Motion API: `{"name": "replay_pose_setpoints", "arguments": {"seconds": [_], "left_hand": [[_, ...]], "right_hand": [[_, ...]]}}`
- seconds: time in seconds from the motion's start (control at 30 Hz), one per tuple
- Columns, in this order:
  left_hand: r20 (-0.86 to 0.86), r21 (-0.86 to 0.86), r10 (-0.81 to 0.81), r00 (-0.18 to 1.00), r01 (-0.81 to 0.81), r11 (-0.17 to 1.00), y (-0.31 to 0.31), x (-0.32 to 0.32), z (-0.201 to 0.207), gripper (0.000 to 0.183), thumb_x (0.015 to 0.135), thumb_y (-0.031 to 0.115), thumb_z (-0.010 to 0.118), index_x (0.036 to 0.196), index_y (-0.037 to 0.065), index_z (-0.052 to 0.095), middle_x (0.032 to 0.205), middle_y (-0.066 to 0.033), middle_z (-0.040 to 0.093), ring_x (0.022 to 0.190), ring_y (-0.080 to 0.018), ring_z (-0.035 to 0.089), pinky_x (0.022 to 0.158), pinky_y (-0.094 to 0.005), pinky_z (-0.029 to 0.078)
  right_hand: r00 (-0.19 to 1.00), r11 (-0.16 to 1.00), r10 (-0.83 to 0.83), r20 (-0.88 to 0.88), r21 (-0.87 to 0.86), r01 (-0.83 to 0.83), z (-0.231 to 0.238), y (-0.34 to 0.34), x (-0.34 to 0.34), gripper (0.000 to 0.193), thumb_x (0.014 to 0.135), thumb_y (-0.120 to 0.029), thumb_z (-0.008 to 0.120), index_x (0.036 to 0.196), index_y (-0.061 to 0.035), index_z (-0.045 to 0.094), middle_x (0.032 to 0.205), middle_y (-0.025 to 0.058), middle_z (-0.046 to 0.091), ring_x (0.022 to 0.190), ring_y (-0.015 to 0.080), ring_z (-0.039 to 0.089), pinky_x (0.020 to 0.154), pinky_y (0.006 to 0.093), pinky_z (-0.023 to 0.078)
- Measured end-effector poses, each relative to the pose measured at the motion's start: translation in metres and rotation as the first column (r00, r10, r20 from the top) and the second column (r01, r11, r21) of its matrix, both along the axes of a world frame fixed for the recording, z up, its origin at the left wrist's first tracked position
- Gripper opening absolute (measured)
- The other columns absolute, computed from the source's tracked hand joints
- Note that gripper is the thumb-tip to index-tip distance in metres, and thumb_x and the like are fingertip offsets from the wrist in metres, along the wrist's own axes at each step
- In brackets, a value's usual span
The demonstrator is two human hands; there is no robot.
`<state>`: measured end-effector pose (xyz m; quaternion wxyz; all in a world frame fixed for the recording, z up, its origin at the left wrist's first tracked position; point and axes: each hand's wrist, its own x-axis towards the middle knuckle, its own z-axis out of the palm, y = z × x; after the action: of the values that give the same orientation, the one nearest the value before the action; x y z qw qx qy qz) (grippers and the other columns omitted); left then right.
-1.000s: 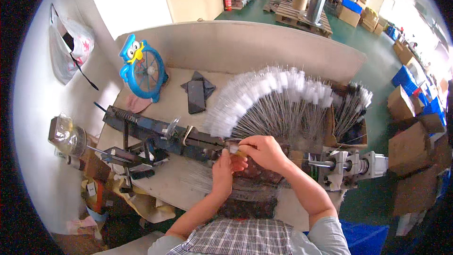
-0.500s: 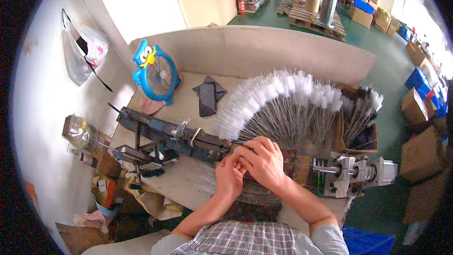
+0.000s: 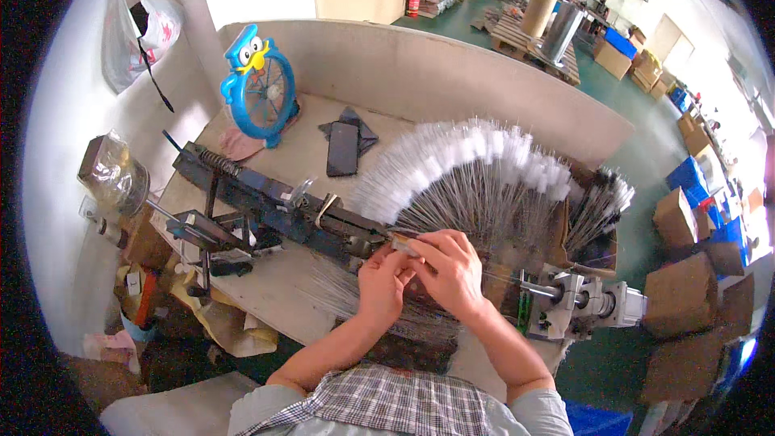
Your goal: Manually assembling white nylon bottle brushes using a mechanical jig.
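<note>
My left hand (image 3: 382, 284) and my right hand (image 3: 454, 271) meet at the right end of a long dark metal machine bar (image 3: 278, 208). The fingers of both are pinched together. A small pale piece (image 3: 404, 245) shows at the right fingertips, too small to name. Whatever the left fingers hold is hidden. Just beyond my hands, thin wire brushes with white bristle ends (image 3: 476, 145) lie fanned out in a wide arc. Loose thin wires (image 3: 327, 287) lie on the bench to the left of my left forearm.
A motor unit with a metal shaft (image 3: 585, 299) sits at the bench's right. Behind it stands a box of dark-tipped brushes (image 3: 597, 210). Farther left are a dark phone (image 3: 343, 148), a blue duck-shaped fan (image 3: 266, 93) and a clamp-like machine part (image 3: 202, 234). A low panel (image 3: 484, 73) edges the back.
The view has shifted, so the bench appears turned and further left. My hands stay together at the bar's end, and the pale piece at the right fingertips now shows more plainly.
</note>
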<state>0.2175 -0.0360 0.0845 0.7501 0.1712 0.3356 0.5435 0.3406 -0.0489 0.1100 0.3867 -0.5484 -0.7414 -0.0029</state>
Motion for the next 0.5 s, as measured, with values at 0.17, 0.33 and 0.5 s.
{"name": "replay_pose_setpoints", "arguments": {"seconds": [0.17, 0.33, 0.5], "left_hand": [[0.08, -0.104, 0.008, 0.997, 0.001, 0.995, -0.001, -0.002, 0.004, 0.004, 0.084, 0.008, 0.055, 0.083, 0.004, 0.056, 0.08, -0.0047, 0.061, 0.075, -0.0135, 0.06, 0.071, -0.0279, 0.051], [0.08, -0.048, -0.018, 0.997, 0.022, 0.999, -0.002, 0.0, -0.01, 0.014, 0.087, 0.007, 0.053, 0.097, -0.001, 0.057, 0.094, -0.0091, 0.062, 0.084, -0.0169, 0.061, 0.079, -0.0333, 0.051], [-0.006, 0.022, -0.001, 1.0, 0.001, 1.0, -0.001, 0.0, -0.017, 0.014, 0.087, 0.006, 0.053, 0.098, -0.001, 0.056, 0.094, -0.0086, 0.061, 0.084, -0.0164, 0.061, 0.078, -0.031, 0.051]], "right_hand": [[0.994, 0.993, -0.105, 0.01, -0.044, 0.105, -0.002, -0.003, -0.011, 0.042, 0.066, -0.019, 0.071, 0.105, -0.0093, 0.062, 0.098, 0.0032, 0.063, 0.092, 0.0222, 0.057, 0.077, 0.0357, 0.046], [0.983, 0.983, -0.182, 0.019, 0.017, 0.181, -0.001, -0.008, -0.006, 0.036, 0.063, -0.015, 0.074, 0.098, -0.0088, 0.067, 0.093, 0.003, 0.064, 0.088, 0.0219, 0.058, 0.073, 0.0349, 0.046], [0.993, 0.991, -0.115, 0.036, 0.079, 0.112, -0.002, -0.008, -0.003, 0.026, 0.065, -0.014, 0.072, 0.091, -0.0105, 0.069, 0.091, 0.002, 0.064, 0.086, 0.0212, 0.058, 0.074, 0.0347, 0.046]]}}
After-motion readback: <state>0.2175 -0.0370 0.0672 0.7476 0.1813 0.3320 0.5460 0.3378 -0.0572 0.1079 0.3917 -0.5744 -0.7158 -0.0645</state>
